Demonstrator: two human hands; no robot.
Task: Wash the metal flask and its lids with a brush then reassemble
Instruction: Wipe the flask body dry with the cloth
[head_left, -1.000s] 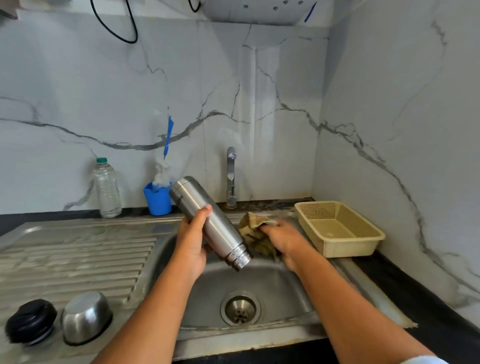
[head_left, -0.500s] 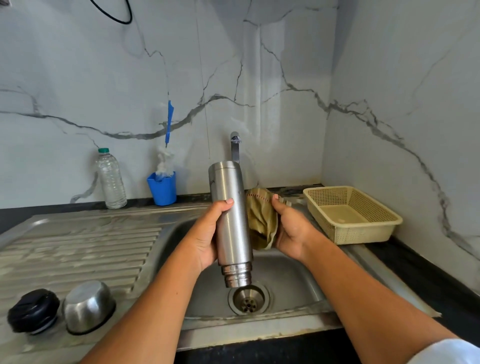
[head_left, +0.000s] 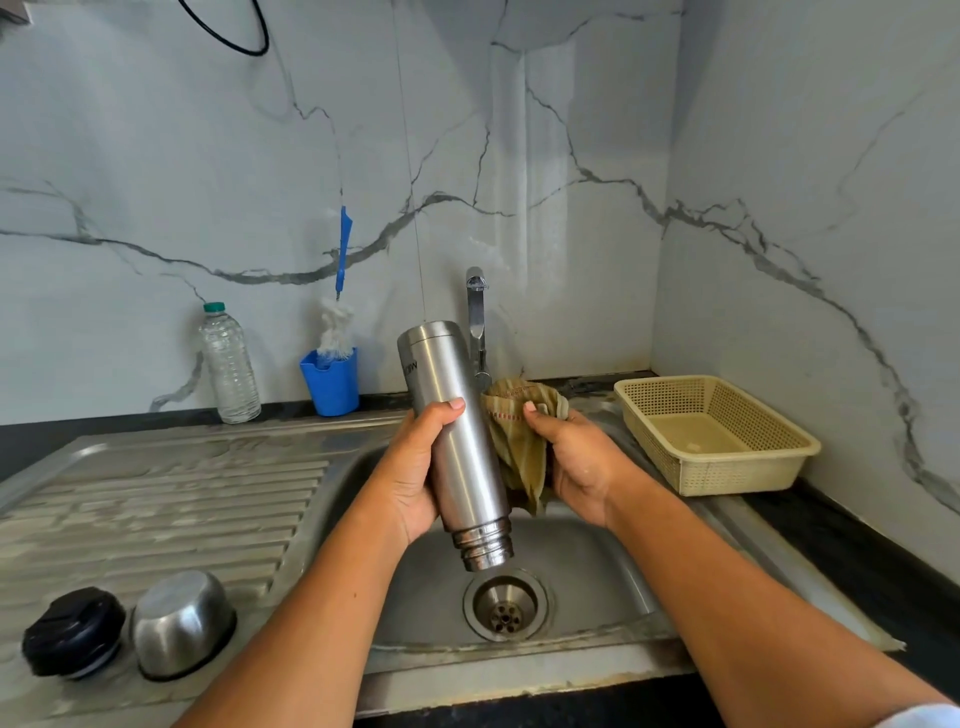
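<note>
- Shows the metal flask (head_left: 457, 441) mouth-down above the drain (head_left: 506, 605) of the sink (head_left: 597, 571), base tipped toward 11 o'clock.
- Gripped round the barrel by the left hand (head_left: 415, 467), fingers and thumb curled about it; flanked at 3 o'clock by the right hand (head_left: 571, 462), clutching a bunched olive cloth (head_left: 519, 441) against the flask's side.
- Swung, within the last second, from a slant with the neck at 5 o'clock to near vertical; cloth shifted from the threaded neck up to the barrel (probably wiping dry, so scrubbing looks finished).
- Leaves reassembly undone: black lid (head_left: 72, 631) and steel cup lid (head_left: 179, 623) unmoved at 8 o'clock on the drainboard, well apart from the flask; brush (head_left: 340, 291) parked in its blue holder (head_left: 332, 382) at 11 o'clock.
- Bears dark lettering near the base, running along the barrel; too small to read.
</note>
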